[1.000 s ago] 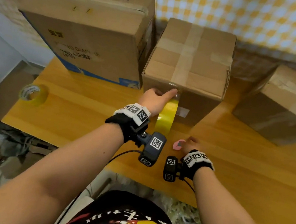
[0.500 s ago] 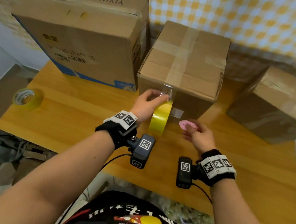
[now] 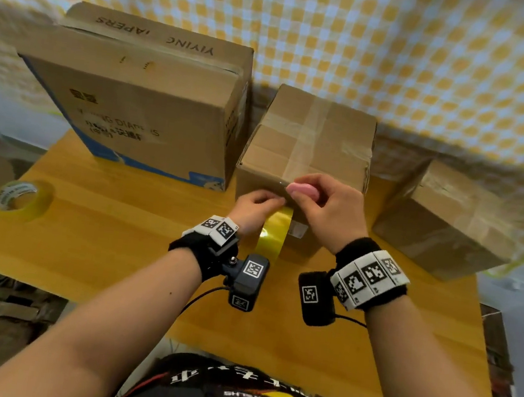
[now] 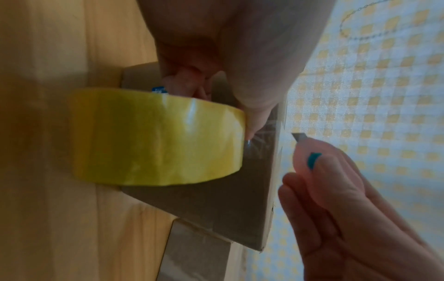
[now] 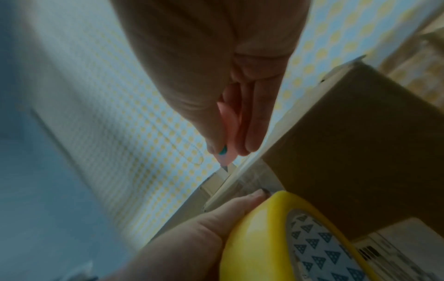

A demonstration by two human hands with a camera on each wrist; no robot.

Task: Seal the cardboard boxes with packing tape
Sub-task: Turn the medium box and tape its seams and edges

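Note:
A mid-sized cardboard box (image 3: 311, 145) with tape across its top stands at the table's centre back. My left hand (image 3: 254, 209) holds a yellow tape roll (image 3: 274, 233) against the box's front face, fingers curled through its core, with a clear strip running up to the top edge. The roll (image 4: 153, 138) fills the left wrist view and shows again as the roll (image 5: 295, 239) in the right wrist view. My right hand (image 3: 323, 206) pinches a small pink cutter (image 3: 303, 190) at the box's upper front edge; its short blade (image 4: 298, 136) points at the strip.
A large printed box (image 3: 140, 99) stands at the back left and another taped box (image 3: 451, 220) at the right. A second tape roll (image 3: 22, 198) lies near the wooden table's (image 3: 114, 245) left edge. A checked cloth hangs behind.
My right hand picked the pink cutter up from the table and raised it to the box's top front edge. The left hand stays on the roll against the box.

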